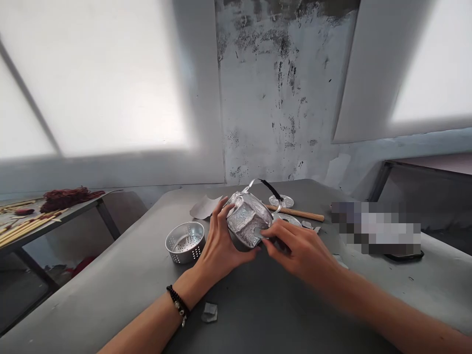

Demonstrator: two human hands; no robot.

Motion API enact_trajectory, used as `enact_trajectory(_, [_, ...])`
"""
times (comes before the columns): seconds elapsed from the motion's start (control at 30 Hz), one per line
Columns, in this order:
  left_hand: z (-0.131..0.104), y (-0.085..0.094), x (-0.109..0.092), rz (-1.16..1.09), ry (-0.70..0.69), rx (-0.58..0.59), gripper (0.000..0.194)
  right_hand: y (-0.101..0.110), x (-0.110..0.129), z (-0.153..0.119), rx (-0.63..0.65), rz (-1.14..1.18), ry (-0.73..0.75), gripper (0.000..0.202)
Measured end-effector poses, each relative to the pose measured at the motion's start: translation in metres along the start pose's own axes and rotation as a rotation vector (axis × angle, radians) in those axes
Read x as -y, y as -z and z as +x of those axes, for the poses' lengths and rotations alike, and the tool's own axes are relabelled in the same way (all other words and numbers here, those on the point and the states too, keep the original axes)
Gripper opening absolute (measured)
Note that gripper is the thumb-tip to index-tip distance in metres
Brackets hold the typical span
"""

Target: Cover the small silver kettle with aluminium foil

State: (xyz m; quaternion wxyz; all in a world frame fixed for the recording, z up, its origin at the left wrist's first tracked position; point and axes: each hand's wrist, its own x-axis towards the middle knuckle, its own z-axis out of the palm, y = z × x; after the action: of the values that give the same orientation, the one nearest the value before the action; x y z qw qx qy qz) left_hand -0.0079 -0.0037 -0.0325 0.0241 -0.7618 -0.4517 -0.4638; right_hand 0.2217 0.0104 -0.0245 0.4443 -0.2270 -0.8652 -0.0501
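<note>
A silvery metal pot (pixel 248 216), its surface wrinkled like foil, is tilted above the grey table. It has a metal handle (pixel 271 188) with a black grip. My left hand (pixel 220 241) is wrapped around the pot's left side and underside, a dark beaded bracelet on the wrist. At the pot's lower right, my right hand (pixel 295 243) pinches a small grey piece (pixel 257 233) against the surface. A perforated metal basket (pixel 185 242) stands on the table left of my left hand.
A wooden rod (pixel 302 213) and round metal discs (pixel 281 201) lie behind the pot. A grey sheet (pixel 205 207) is at back left, a small scrap (pixel 210 312) nearer. A blurred object (pixel 376 227) sits at right. The left table (pixel 73 214) holds sticks and reddish yarn.
</note>
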Motion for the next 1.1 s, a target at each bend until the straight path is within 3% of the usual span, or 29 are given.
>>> enact_trajectory(0.33, [-0.001, -0.004, -0.009, 0.061, 0.042, -0.031, 0.101, 0.000, -0.006, 0.001, 0.047, -0.273, 0.204, 0.015])
enact_trajectory(0.63, [-0.001, -0.006, -0.011, 0.072, 0.055, -0.056, 0.097, -0.001, -0.005, 0.003, 0.018, -0.382, 0.214, 0.021])
enact_trajectory(1.1, [0.003, -0.007, -0.010, 0.047, 0.110, -0.030, 0.095, 0.003, -0.007, 0.005, -0.002, -0.339, 0.176, 0.018])
